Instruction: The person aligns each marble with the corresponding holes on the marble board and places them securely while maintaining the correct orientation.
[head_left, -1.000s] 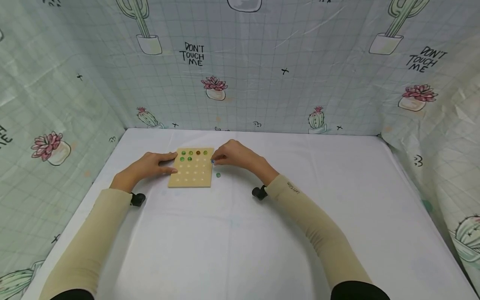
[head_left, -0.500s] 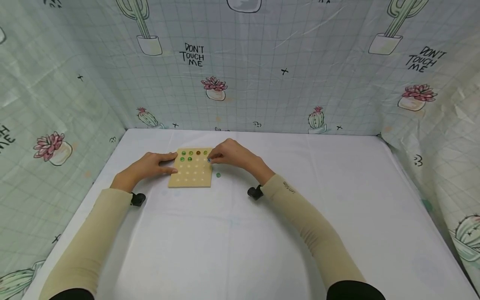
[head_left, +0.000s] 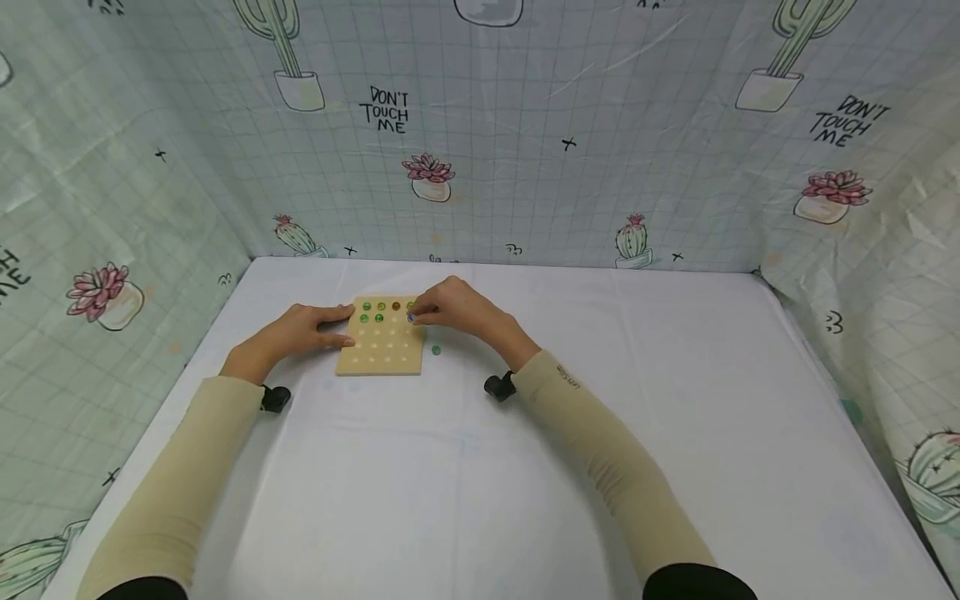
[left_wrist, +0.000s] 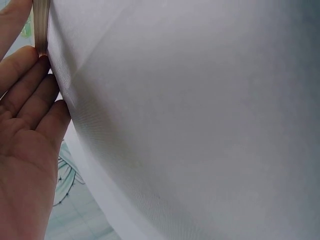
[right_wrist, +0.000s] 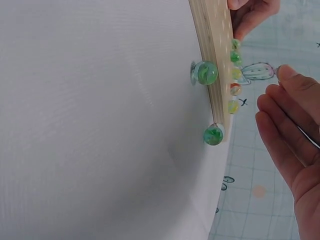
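A square, pale wooden board point(head_left: 382, 350) with rows of small hollows lies on the table. Several glass marbles point(head_left: 379, 318), mostly green and one brownish, sit in its far rows. Against the board's left edge rests my left hand point(head_left: 296, 329), fingers fairly straight, tips touching the edge. My right hand point(head_left: 465, 312) is over the far right part of the board, pinching a blue marble point(head_left: 411, 317) between thumb and fingertips. On the cloth beside the board are two loose green marbles, the nearer marble point(right_wrist: 205, 72) and another marble point(right_wrist: 213, 134); the right hand hides one in the head view.
A white cloth point(head_left: 450, 483) covers the table. Behind it and at both sides hang sheets point(head_left: 510, 192) printed with cacti and lettering. Black wrist cameras point(head_left: 276, 399) are strapped at both sleeves.
My right hand has moved left with the blue marble, from beside the board's right edge to over its far right hollows. The left hand and the board have stayed still.
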